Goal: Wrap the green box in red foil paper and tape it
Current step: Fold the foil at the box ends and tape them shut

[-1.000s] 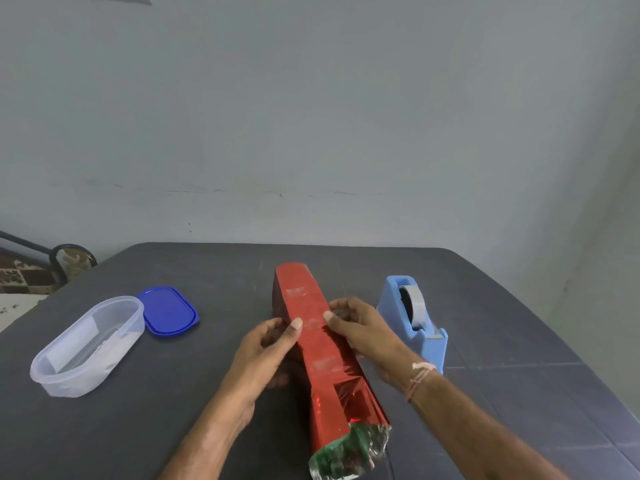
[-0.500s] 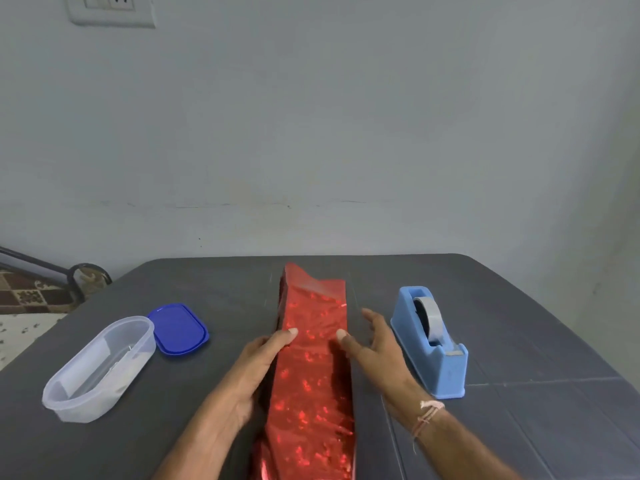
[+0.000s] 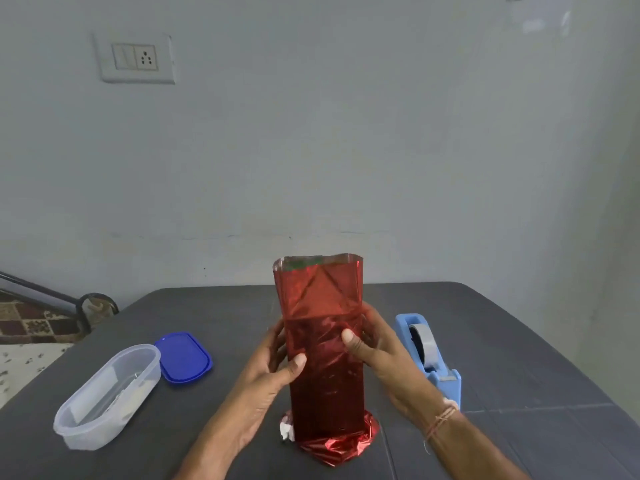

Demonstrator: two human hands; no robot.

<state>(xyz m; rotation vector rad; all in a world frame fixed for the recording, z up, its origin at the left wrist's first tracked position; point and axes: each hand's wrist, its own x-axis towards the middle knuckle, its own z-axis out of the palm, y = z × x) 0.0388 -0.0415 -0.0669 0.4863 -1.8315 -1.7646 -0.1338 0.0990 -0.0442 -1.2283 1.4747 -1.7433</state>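
The box wrapped in red foil paper [image 3: 323, 358] stands upright on the dark table [image 3: 502, 341], near the front middle. Its top end of foil is open, with a little green showing inside the rim. The bottom foil is crumpled and splayed out on the table. My left hand [image 3: 273, 372] grips its left side with the thumb across the front. My right hand [image 3: 374, 351] grips the right side, thumb on the front. A blue tape dispenser [image 3: 429, 358] with a grey roll sits just right of my right hand.
A clear oval plastic container [image 3: 107, 393] lies at the left, with its blue lid [image 3: 183, 356] beside it. The wall with a switch socket [image 3: 136, 58] stands behind the table. Patterned floor and a metal rail show past the left edge.
The wrapped box was lying flat along the table and now stands upright on one end. Both hands moved from its top face to its sides, gripping it.
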